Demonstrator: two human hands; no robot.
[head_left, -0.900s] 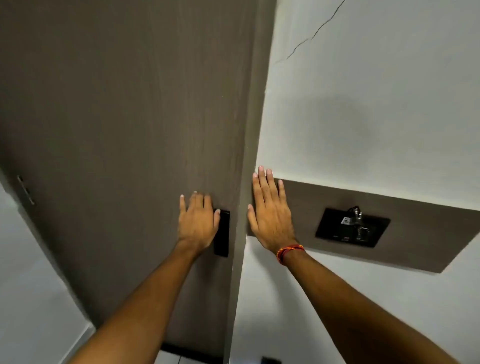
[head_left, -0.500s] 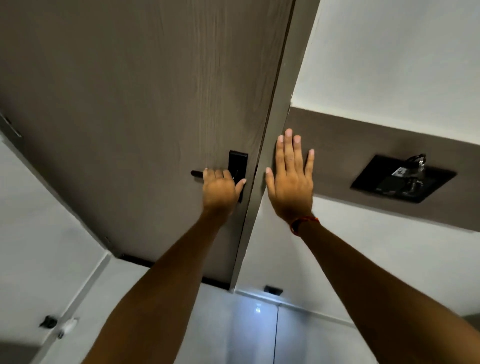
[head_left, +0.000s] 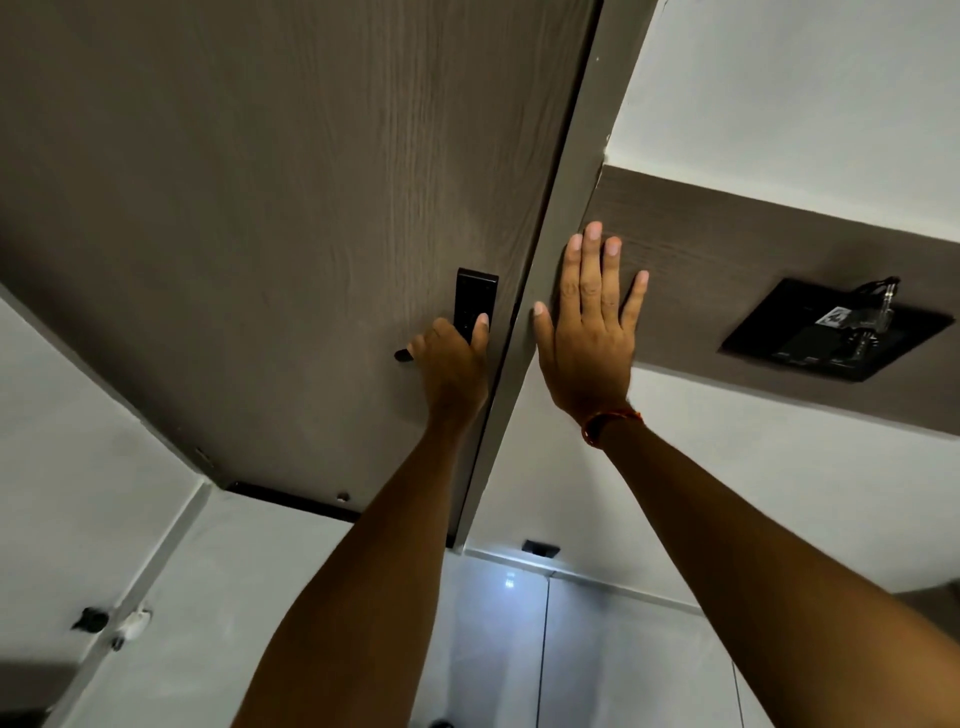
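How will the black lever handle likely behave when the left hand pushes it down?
Probably rigid: the lever handle looks like a slim solid bar on a black backplate, so it should pivot, not flex. Slip seems unlikely, since the left hand wraps its fingers round it. The door looks like a large slab, likely heavy to swing.

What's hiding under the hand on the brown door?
The left hand grips a black door handle. Only its tip pokes out on the left, and the hand covers the rest. A black lock plate sits just above.
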